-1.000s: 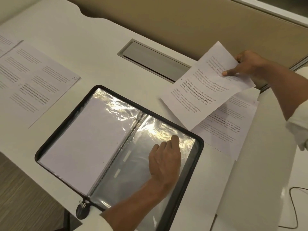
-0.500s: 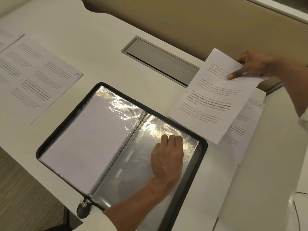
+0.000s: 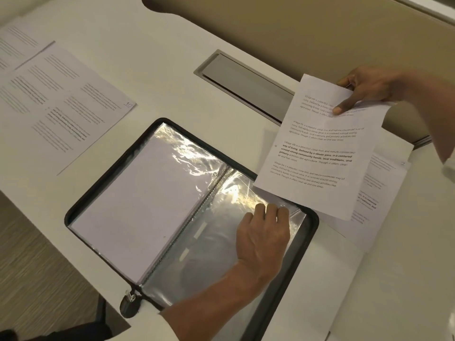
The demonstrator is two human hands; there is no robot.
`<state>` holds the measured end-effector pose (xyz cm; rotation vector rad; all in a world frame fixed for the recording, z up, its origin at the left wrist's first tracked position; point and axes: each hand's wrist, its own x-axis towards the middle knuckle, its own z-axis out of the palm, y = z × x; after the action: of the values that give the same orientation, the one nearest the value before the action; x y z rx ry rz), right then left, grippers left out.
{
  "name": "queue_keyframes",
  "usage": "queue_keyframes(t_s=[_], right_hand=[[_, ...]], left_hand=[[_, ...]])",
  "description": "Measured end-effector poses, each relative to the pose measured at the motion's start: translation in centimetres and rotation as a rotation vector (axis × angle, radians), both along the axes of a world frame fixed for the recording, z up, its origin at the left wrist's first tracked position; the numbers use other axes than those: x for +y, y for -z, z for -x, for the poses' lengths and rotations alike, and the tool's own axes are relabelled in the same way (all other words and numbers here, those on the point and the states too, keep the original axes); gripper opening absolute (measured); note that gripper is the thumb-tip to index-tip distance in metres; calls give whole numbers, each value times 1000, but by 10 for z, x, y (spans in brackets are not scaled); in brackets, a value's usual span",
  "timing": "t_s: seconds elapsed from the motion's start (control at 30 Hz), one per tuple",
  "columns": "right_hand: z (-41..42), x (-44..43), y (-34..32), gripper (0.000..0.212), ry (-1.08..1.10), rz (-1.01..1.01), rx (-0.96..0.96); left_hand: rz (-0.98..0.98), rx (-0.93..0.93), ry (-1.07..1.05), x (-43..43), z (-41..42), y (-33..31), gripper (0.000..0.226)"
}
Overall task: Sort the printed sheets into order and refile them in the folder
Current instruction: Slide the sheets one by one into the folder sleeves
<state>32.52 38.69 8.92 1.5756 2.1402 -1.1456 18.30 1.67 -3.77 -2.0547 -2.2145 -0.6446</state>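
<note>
The person's left hand and right hand are bare, and so are both forearms: the left forearm shows sharply, the right forearm is smeared by blur. A white left sleeve of plain cloth ends well up the left forearm, at the lower edge of the view. A white right sleeve shows only as a small fold of similar cloth at the right edge.

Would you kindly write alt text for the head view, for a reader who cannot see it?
A person's right hand holds a printed sheet beside an open folder on a white desk, while the left hand grips a clear sleeve inside it. More sheets lie at left.
</note>
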Motion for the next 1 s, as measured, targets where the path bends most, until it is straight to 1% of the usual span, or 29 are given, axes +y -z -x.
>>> queue_keyframes(t_s=[0.07, 0.2, 0.3, 0.37, 0.47, 0.53, 0.6, 0.7, 0.77, 0.87, 0.97, 1.0], right_hand=[[2, 2, 1, 33, -5, -4, -7], [8, 3, 4, 36, -19, 17, -31], [13, 8, 4, 36, -9, -17, -20], [15, 10, -1, 35, 7, -26, -4], [17, 15, -5, 33, -40, -67, -40], [18, 17, -6, 32, -37, -52, -38], [17, 20, -6, 32, -30, -33, -29], [15, 23, -3, 35, -34, 3, -28], [14, 25, 2, 38, -35, 21, -23], [15, 24, 10, 38, -22, 49, 2], [17, 20, 19, 35, -31, 68, 14], [19, 18, 22, 34, -36, 70, 9]], left_hand=[[10, 6, -8, 0, 0, -3, 45], [23, 21, -19, -1, 0, -6, 52], [31, 38, -2, -1, 1, -7, 48], [47, 42, 5, -2, 2, -9, 49], [67, 44, 20, -3, 4, -11, 52], [61, 58, 32, -3, 5, -10, 48], [45, 54, 53, -2, 6, -9, 40], [38, 12, 65, -1, 7, -9, 30], [49, -7, 79, -1, 6, -8, 29], [82, -16, 99, -1, 6, -6, 19], [102, -18, 88, -1, 6, -7, 17], [111, -23, 82, 0, 6, -7, 22]])
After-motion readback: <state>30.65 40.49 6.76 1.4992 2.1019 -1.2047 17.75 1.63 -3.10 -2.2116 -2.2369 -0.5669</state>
